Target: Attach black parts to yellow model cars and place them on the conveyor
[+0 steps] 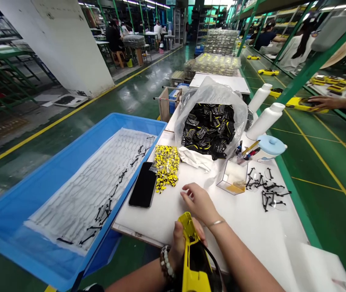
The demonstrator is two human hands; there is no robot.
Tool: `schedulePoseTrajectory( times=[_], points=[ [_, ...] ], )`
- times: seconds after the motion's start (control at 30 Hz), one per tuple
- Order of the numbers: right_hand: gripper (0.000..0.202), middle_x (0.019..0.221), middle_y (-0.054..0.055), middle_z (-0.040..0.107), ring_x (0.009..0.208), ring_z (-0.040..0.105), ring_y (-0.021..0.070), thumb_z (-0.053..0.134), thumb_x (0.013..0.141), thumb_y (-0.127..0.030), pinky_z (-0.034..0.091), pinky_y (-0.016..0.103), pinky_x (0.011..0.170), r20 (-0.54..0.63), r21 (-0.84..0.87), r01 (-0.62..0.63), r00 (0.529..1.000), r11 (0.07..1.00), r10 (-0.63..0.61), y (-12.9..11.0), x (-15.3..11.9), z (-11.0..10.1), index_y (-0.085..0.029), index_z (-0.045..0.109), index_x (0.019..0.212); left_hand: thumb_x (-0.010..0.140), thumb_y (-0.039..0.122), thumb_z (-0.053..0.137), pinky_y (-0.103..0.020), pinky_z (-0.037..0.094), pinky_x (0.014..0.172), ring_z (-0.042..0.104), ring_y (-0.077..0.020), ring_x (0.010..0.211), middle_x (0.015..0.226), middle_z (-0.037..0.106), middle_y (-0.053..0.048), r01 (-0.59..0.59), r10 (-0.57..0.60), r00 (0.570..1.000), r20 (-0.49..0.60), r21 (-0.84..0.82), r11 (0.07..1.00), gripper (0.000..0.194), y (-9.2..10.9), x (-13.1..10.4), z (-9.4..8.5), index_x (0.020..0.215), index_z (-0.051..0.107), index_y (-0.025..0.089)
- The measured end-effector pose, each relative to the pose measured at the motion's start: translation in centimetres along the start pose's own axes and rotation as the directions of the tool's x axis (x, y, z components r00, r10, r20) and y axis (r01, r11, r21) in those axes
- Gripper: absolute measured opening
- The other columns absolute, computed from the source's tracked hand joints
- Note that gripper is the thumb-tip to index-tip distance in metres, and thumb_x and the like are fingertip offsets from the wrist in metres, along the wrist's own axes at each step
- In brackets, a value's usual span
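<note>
My left hand (178, 242), with a beaded bracelet at the wrist, is closed around a yellow toy car body (195, 280) at the bottom centre. The car's dark inside faces me and its near end runs out of the frame. Just beyond it, my right hand (201, 202) hovers over the white tabletop, fingers loosely curled and slightly apart, with nothing visible in them. Nearest to its fingertips is a heap of small yellow-and-black parts (167, 180), spilling from a clear bag (167, 158). A black phone (143, 185) lies to the left of the heap.
A blue tray (69, 150) with a white sheet and black strips stands left. Behind my hands sits a plastic bag (211, 91) of black parts. A small box (232, 178), black thin pieces (270, 190), a lidded cup (269, 148) and white bottles (266, 121) line the right. A co-worker's hand (322, 103) touches a yellow car.
</note>
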State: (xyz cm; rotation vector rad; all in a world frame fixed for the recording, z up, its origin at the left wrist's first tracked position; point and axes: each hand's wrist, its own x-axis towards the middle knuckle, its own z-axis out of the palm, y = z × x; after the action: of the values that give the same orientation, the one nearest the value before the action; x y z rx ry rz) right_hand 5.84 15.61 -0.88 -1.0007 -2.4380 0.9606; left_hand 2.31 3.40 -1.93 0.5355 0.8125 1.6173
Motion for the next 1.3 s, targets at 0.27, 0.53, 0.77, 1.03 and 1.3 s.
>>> schedulePoseTrajectory(
  times=[0.27, 0.53, 0.77, 1.03, 1.3],
  points=[
    [0.017, 0.100, 0.005, 0.063, 0.089, 0.061, 0.0170, 0.059, 0.092, -0.031, 0.053, 0.037, 0.080, 0.017, -0.103, -0.125, 0.992, 0.987, 0.127, -1.9, 3.7, 3.1, -0.014, 0.061, 0.097, 0.071, 0.089, 0.017, -0.032, 0.041, 0.049, 0.060, -0.0248, 0.057, 0.055, 0.060, -0.010, -0.079, 0.080, 0.997, -0.014, 0.040, 0.996, 0.084, 0.5, 0.7, -0.8, 0.064, 0.062, 0.019],
    [0.024, 0.078, -0.001, 0.059, 0.072, 0.058, 0.0136, 0.059, 0.090, -0.039, 0.051, 0.034, 0.074, 0.002, 0.251, -0.105, 0.994, 0.962, 0.108, -0.7, 0.9, 0.2, -0.015, 0.059, 0.086, 0.083, 0.078, 0.023, -0.037, 0.046, 0.062, 0.060, -0.0256, 0.068, 0.060, 0.059, -0.009, -0.085, 0.085, 0.996, 0.005, 0.121, 0.989, 0.075, 0.6, 0.5, -0.9, 0.058, 0.061, 0.018],
    [0.034, 0.066, 0.001, 0.058, 0.061, 0.054, 0.0139, 0.059, 0.087, -0.052, 0.045, 0.027, 0.057, 0.172, 0.627, -0.291, 0.956, 0.723, 0.237, 0.1, -8.9, -5.9, -0.018, 0.060, 0.088, 0.089, 0.066, 0.035, -0.031, 0.044, 0.062, 0.056, -0.0146, 0.059, 0.082, 0.056, -0.004, -0.067, 0.065, 0.997, 0.032, 0.090, 0.994, 0.053, 1.5, 0.3, -0.4, 0.081, 0.053, 0.017],
    [0.027, 0.065, -0.005, 0.047, 0.058, 0.039, 0.0083, 0.064, 0.087, -0.044, 0.031, 0.022, 0.053, 0.310, 0.789, -0.376, 0.926, 0.485, 0.215, -1.7, -9.3, -5.6, -0.020, 0.054, 0.090, 0.088, 0.067, 0.040, -0.024, 0.034, 0.051, 0.045, -0.0111, 0.057, 0.069, 0.044, 0.002, -0.081, 0.073, 0.995, 0.072, 0.113, 0.990, 0.051, 1.3, 0.9, 0.6, 0.082, 0.049, 0.017],
    [0.035, 0.063, -0.009, 0.047, 0.049, 0.040, 0.0046, 0.071, 0.082, -0.037, 0.026, 0.018, 0.045, 0.427, 0.842, -0.437, 0.898, 0.316, 0.105, -0.6, -8.3, -5.9, -0.022, 0.039, 0.088, 0.088, 0.069, 0.036, -0.023, 0.039, 0.049, 0.052, -0.0124, 0.052, 0.066, 0.054, 0.000, -0.055, 0.049, 0.994, 0.098, 0.059, 0.997, 0.052, 1.3, 1.2, 1.4, 0.087, 0.049, 0.018]
  ],
)
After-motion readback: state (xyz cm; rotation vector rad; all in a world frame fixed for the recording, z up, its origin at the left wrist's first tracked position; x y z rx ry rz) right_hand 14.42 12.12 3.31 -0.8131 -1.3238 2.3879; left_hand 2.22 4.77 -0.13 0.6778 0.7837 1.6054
